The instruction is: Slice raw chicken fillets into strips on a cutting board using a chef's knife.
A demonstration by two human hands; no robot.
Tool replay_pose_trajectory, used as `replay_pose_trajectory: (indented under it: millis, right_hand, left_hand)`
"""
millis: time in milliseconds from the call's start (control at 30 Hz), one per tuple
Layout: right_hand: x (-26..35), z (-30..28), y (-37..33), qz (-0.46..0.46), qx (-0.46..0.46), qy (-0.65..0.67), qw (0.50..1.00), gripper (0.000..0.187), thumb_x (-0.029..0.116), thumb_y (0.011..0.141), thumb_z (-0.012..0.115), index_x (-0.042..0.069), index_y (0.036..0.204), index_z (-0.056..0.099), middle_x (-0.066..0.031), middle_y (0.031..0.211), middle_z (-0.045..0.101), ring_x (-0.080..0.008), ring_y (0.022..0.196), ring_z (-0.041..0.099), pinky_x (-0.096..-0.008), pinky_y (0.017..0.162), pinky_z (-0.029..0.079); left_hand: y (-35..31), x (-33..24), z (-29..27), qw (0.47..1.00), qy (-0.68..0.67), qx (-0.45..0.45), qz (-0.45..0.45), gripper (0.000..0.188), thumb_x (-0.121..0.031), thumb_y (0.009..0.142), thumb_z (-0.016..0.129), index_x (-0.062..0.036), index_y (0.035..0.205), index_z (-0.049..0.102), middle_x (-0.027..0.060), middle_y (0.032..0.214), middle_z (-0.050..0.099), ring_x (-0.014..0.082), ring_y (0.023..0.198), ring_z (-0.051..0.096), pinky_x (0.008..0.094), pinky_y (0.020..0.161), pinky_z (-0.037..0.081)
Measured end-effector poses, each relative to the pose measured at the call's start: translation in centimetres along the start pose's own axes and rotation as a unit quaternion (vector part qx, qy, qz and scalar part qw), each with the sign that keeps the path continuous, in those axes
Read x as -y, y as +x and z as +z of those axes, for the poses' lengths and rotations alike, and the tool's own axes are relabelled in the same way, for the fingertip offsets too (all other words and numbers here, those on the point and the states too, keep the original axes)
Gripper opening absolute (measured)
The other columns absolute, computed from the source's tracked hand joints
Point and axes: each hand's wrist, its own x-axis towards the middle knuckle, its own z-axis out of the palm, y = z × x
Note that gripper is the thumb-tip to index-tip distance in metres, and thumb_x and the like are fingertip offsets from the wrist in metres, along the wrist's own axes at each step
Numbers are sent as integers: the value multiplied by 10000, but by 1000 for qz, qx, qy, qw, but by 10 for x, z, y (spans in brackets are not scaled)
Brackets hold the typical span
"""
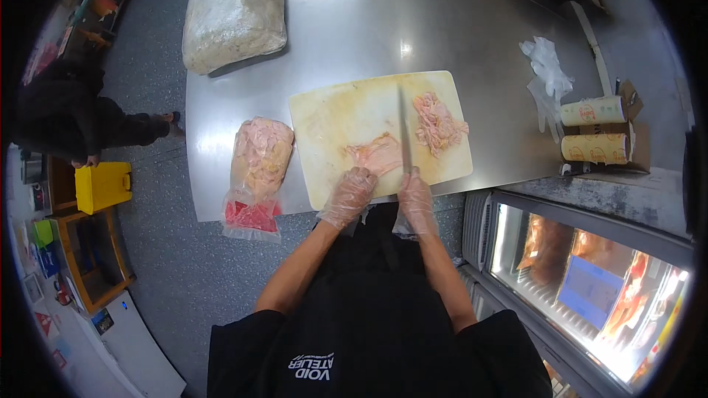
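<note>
On a white cutting board [332,110] lies a flat piece of raw pale-pink meat [377,155], which looks like chicken. My left hand [352,193], in a clear plastic glove, presses its closed fingers on the near edge of this piece. My right hand [416,203], gloved too, grips the handle of a long knife [404,125]. The blade points away from me and stands at the right edge of the meat. To the right of the blade sits a heap of cut meat [436,124]. Left of the board is an opened plastic pack of raw meat [262,155] with red liquid at its near end.
A large wrapped bundle [234,15] stands at the far left of the steel table [339,15]. Clear gloves [547,74] and two printed rolls or cups [594,129] lie at the right. A lit display fridge [582,273] is at my right. Another person [81,114] stands left.
</note>
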Motion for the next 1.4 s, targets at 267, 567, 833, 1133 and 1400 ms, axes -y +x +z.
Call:
replay_pose_trajectory:
  millis: [267,567,833,1133,1400]
  right_hand:
    - [21,21,-8,45,12,31,998,340,262,973,365,-7,1161,450,-309,845,631,-492,865,615,-549,746,485]
    - [48,-11,181,-101,-63,127,985,293,281,972,433,5,1062,472,-258,840,630,-426,808,621,-496,657,481]
    - [-8,-7,10,5,37,5,999,360,293,1003,345,-37,1081,466,-336,894,619,-507,866,602,-556,746,467]
    - [-5,3,7,0,51,-54,997,304,279,989,381,15,1124,447,-300,824,632,-480,837,619,-563,725,472]
    - [-30,-8,13,-16,-63,30,997,307,263,973,430,-17,1091,472,-328,841,608,-529,826,582,-582,711,445]
  left_hand:
    - [-8,1,2,998,-39,0,-42,137,-87,772,558,-70,906,576,105,899,559,276,880,565,391,766,466]
    - [-5,-13,0,997,-26,56,-43,210,-81,758,559,-64,965,588,101,956,570,263,954,559,383,847,457]
    - [-10,-5,-9,996,-30,42,-68,203,-88,757,560,-76,958,588,88,931,575,264,938,565,370,807,477]
    - [0,-9,-10,997,-48,23,-56,144,-71,757,563,-58,897,592,120,914,588,290,875,587,394,763,502]
    - [-2,-18,-9,989,-9,68,-133,140,-118,778,565,-40,892,588,150,881,568,321,879,576,413,771,505]
